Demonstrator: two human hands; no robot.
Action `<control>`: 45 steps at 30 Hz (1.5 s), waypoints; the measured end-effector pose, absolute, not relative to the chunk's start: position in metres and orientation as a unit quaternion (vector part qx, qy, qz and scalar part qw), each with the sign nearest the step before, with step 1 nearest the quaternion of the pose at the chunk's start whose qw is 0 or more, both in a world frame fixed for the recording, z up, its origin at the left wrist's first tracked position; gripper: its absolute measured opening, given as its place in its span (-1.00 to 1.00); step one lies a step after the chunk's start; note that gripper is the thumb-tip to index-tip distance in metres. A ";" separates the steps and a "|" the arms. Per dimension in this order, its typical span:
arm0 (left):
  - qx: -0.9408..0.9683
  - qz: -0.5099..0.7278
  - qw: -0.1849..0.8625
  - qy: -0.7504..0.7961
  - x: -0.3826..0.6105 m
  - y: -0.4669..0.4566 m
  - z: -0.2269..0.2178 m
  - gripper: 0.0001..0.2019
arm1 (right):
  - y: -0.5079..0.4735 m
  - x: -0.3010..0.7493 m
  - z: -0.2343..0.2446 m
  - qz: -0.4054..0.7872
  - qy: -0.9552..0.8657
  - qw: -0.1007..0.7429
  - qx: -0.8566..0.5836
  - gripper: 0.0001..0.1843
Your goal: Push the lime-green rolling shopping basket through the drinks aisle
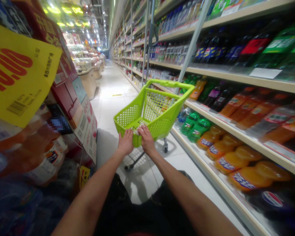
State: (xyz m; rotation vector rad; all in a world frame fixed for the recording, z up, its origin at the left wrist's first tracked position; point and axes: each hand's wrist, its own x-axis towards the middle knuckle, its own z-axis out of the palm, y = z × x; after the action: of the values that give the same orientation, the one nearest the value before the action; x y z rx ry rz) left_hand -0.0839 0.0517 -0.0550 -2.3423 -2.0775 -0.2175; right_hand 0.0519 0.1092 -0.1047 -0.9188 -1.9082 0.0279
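Note:
A lime-green plastic shopping cart [159, 126] with perforated sides stands turned in the aisle before me. Its basket appears to hold nothing large. My left hand [126, 142] lies over the cart's near end, fingers curled across the rim. Close beside it, my right hand [147, 139] grips the same rim with its fingers bent over the edge. Between the two hands shows a small whitish patch [137, 131], too blurred to name. The cart's raised handle end points away to the right, and its wheels rest on the tiles.
Shelves on the right carry soda bottles, with orange soda bottles [226, 164] and green soda bottles [196, 129] low down. At left are stacked cartons [86, 131], bottle packs [39, 157] and a yellow price sign [22, 72]. The tiled aisle [110, 82] runs ahead.

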 end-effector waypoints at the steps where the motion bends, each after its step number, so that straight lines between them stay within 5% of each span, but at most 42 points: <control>1: -0.746 -0.069 0.000 -0.663 -0.083 0.052 -0.055 -0.27 | 0.109 0.052 -0.104 0.008 -0.786 0.482 -0.387 -0.54; 7: -0.750 -0.064 -0.005 -0.658 -0.079 0.056 -0.054 -0.26 | 0.113 0.040 -0.105 0.018 -0.731 0.481 -0.484 -0.48; 14: -0.755 -0.058 -0.007 -0.653 -0.083 0.060 -0.053 -0.26 | 0.123 0.041 -0.100 0.065 -0.705 0.545 -0.449 -0.78; 19: -0.700 -0.209 -0.075 -0.679 -0.072 0.057 -0.054 -0.35 | 0.111 0.058 -0.092 0.053 -0.705 0.546 -0.449 -0.53; 26: -0.469 -0.555 -0.468 -0.503 -0.030 0.057 -0.060 -0.71 | 0.075 0.048 -0.091 0.054 -0.711 0.533 -0.455 -0.37; 31: -0.291 -0.529 -0.652 -0.459 -0.040 0.047 -0.064 -0.86 | 0.049 0.053 -0.101 0.001 -0.806 0.431 -0.407 -0.27; 35: -0.272 -0.418 -0.737 -0.458 -0.053 0.032 -0.067 -0.80 | 0.046 0.065 -0.120 -0.040 -0.845 0.406 -0.347 -0.40; 38: -0.338 -0.374 -0.701 -0.504 -0.061 0.028 -0.072 -0.73 | 0.055 0.068 -0.124 -0.042 -0.858 0.411 -0.306 -0.49; 45: -0.518 -0.349 -0.316 -0.714 -0.088 0.030 -0.090 -0.52 | 0.096 0.059 -0.088 -0.087 -0.860 0.398 -0.308 -0.57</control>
State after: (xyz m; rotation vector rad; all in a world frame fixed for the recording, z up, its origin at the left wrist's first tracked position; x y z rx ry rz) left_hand -0.0879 0.0296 -0.0900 -2.0670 -2.8491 -1.3901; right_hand 0.0589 0.0957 -0.0883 -0.7812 -2.1771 -0.2207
